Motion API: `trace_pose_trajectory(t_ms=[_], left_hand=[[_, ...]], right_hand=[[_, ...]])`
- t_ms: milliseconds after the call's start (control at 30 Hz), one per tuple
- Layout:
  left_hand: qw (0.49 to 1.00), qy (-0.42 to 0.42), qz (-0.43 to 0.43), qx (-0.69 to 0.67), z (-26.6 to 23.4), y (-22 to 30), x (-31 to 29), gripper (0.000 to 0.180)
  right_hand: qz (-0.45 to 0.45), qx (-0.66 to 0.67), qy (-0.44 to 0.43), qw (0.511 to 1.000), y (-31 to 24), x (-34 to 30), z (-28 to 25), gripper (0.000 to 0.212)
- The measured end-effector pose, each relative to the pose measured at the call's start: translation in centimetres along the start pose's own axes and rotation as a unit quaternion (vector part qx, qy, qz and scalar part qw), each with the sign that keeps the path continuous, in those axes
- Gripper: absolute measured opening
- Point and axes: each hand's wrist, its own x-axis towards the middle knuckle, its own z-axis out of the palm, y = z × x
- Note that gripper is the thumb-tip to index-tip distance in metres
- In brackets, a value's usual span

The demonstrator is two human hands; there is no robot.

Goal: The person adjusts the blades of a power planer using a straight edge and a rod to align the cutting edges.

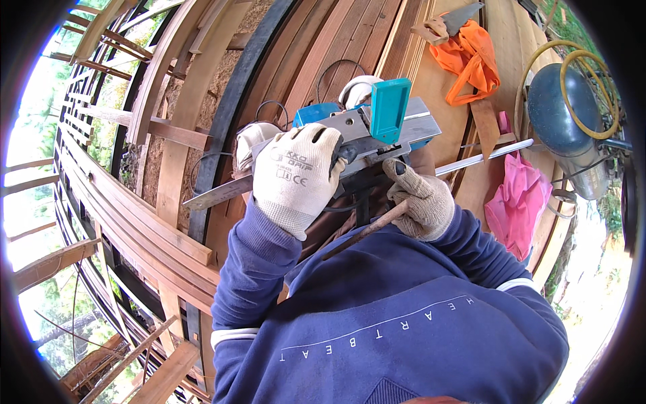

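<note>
Across my lap lies a teal power tool with flat metal plates (420,126), resembling an upturned electric planer; an upright teal part (390,111) rises from it. Gloved in white, my left hand (299,172) is closed over the tool's near left end. A long flat metal strip (219,193) sticks out to the left from beneath that hand. My right hand (424,205), also gloved, is closed around a brown wooden stick (367,232) slanting down to the left. Its dark-tipped finger is close to the tool's underside. What lies under my left palm is hidden.
Long reddish planks (316,50) run beneath and ahead of me. At the far right are a handsaw (447,23), an orange bag (471,64), a pink bag (518,202) and a dark blue rounded tank (565,101) with a yellow hose (538,54). Open timber framing (134,222) stands left.
</note>
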Motion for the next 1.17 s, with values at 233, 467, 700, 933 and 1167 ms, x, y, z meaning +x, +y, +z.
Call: trace_pose_trajectory(t_ms=[233,467,700,933,1167], left_hand=[[1.000,-0.001,-0.003,-0.004,0.1,0.0,0.1,0.033],[1.000,0.005,0.005,-0.001,0.1,0.0,0.1,0.033],[1.000,0.010,0.002,-0.005,0.3,-0.1,0.1,0.034],[1.000,0.003,0.004,-0.003,0.2,0.1,0.2,0.033],[1.000,0.007,0.001,-0.004,0.2,0.3,0.1,0.032]], right_hand=[[-0.020,0.001,0.016,1.000,0.3,0.2,0.0,0.080],[0.010,0.002,0.008,1.000,0.4,-0.5,0.3,0.079],[0.014,0.003,0.022,1.000,0.6,-0.6,0.5,0.076],[0.019,0.004,0.033,0.999,0.8,-1.1,1.0,0.074],[0.028,0.009,0.052,0.998,1.1,-1.5,1.5,0.072]])
